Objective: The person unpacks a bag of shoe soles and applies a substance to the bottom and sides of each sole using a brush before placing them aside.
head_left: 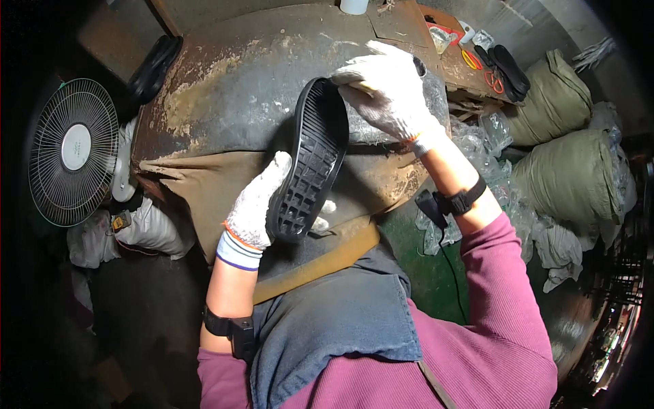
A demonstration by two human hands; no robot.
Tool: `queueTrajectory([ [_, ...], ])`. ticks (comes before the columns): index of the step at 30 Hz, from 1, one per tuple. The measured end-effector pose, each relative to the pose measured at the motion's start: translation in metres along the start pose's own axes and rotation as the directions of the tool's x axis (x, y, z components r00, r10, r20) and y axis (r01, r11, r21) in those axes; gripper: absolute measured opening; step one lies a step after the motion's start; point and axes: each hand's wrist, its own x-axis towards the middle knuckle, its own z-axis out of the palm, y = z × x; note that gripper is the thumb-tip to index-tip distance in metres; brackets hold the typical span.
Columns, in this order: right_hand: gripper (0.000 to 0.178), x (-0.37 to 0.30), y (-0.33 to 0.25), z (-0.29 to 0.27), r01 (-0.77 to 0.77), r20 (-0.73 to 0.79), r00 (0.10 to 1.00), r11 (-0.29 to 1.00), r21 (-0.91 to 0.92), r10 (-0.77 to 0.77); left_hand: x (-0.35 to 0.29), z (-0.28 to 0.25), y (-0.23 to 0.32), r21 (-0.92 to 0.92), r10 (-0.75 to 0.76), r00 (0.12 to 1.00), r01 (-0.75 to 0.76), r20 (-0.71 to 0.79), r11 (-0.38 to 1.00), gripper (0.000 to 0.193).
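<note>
A black rubber shoe sole is held up at a tilt above my lap, its ribbed and blocky grid side facing me. My left hand, in a white knit glove, wraps round the sole's lower half; the thumb lies along the left edge and fingertips show past the right edge. At the sole's upper end is my right hand, also gloved in white. Its fingers are bent together by the upper right rim. A small yellowish bit shows among them, too hidden to name.
A worn workbench stands ahead, brown cloth hanging from its front. Left is a fan, with dark soles behind. At right are scissors, more black soles, green sacks and clear plastic bags.
</note>
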Motion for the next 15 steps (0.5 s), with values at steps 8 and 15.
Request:
queueTrajectory([
  [8, 0.02, -0.015, -0.007, 0.034, 0.058, -0.12, 0.99, 0.992, -0.11, -0.071, 0.015, -0.01, -0.008, -0.423, 0.023, 0.961, 0.099, 0.274, 0.901, 0.076],
  [15, 0.015, -0.062, -0.033, 0.063, -0.545, 0.044, 0.713, 0.513, 0.663, 0.7, 0.013, -0.02, -0.022, -0.4, 0.038, 0.956, 0.086, 0.292, 0.913, 0.08],
])
